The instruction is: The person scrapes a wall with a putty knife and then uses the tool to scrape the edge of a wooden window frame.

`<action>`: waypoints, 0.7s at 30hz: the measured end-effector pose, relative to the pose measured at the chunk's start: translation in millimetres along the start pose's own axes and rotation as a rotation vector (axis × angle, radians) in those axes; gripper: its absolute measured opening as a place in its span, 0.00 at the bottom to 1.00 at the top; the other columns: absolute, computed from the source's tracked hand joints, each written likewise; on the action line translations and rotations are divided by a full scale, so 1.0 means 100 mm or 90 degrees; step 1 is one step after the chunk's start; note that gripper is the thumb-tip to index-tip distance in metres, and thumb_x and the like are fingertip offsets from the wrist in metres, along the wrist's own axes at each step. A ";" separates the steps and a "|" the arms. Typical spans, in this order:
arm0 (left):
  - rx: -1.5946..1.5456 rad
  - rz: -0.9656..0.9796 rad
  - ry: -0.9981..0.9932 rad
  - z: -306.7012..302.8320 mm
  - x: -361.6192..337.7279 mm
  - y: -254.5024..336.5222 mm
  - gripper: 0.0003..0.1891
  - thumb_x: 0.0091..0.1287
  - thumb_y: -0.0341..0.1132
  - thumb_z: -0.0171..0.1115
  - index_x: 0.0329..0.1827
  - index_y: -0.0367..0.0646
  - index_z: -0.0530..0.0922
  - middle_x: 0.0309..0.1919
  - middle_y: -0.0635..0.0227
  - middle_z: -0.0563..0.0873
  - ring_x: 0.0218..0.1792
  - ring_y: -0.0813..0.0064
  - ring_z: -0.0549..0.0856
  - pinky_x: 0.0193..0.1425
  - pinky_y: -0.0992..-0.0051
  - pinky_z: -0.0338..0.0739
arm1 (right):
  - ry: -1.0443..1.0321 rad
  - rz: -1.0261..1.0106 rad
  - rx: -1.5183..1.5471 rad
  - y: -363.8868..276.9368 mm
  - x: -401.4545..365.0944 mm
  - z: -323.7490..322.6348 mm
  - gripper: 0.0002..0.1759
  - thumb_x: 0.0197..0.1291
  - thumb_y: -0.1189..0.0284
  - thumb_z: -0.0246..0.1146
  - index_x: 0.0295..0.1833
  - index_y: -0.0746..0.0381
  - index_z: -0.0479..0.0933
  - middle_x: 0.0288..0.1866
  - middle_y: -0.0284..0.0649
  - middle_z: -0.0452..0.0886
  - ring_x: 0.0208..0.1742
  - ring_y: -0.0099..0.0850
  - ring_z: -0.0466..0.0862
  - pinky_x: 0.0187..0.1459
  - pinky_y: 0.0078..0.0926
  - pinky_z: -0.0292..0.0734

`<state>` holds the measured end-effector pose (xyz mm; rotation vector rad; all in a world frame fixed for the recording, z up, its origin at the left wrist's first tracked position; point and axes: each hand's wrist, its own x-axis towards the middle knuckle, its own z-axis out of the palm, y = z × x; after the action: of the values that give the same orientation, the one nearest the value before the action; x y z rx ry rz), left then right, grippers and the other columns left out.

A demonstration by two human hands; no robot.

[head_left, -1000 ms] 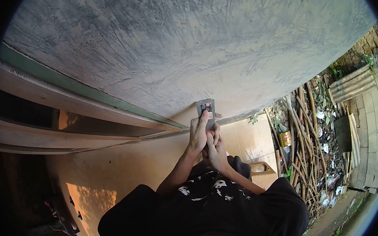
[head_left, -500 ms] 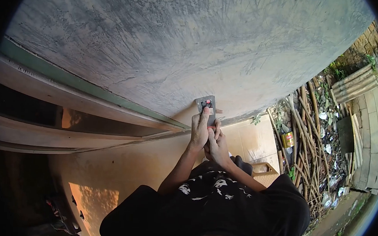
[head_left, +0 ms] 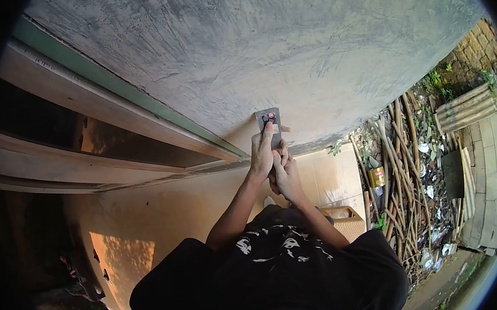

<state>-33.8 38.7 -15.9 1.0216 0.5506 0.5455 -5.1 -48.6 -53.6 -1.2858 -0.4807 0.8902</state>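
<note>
Both my hands are on a flat grey rectangular tool (head_left: 270, 122), with a red and black part on its face, at the lower part of the grey, streaked wall (head_left: 255, 52). My left hand (head_left: 262, 153) is wrapped round its left side, the thumb lying up along its face. On the right, my right hand (head_left: 286, 178) is closed round the lower end, its fingers bent. Whether the tool touches the wall cannot be told. The fingers behind the tool are partly hidden.
A green-edged window frame (head_left: 120, 100) runs along the left. Beige floor tiles (head_left: 199, 200) lie below. A tan plastic stool or basket (head_left: 345, 219) is by my right leg. Bamboo poles (head_left: 399, 183), a yellow can (head_left: 377, 176) and litter lie at the right.
My hands and the tool have moved slightly up in the view. The view itself has shifted a little, and both hands keep their hold.
</note>
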 end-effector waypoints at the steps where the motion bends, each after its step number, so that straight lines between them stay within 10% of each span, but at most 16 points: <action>1: 0.003 0.002 -0.001 -0.01 0.01 -0.04 0.30 0.75 0.56 0.37 0.44 0.33 0.74 0.12 0.68 0.70 0.07 0.77 0.67 0.18 0.74 0.71 | -0.007 0.010 0.006 0.05 0.00 -0.03 0.22 0.69 0.58 0.53 0.48 0.71 0.70 0.15 0.32 0.69 0.11 0.16 0.66 0.12 0.18 0.59; 21: 0.017 -0.026 -0.039 -0.16 0.13 -0.13 0.30 0.76 0.53 0.36 0.44 0.30 0.73 0.12 0.66 0.71 0.07 0.77 0.67 0.19 0.72 0.74 | 0.056 -0.010 -0.081 0.34 0.11 0.01 0.19 0.71 0.64 0.51 0.50 0.72 0.70 0.23 0.32 0.74 0.20 0.14 0.70 0.21 0.15 0.66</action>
<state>-32.2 51.6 -36.5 1.0468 0.5246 0.4696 -9.5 -38.8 -87.1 -1.4290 -0.4826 0.7967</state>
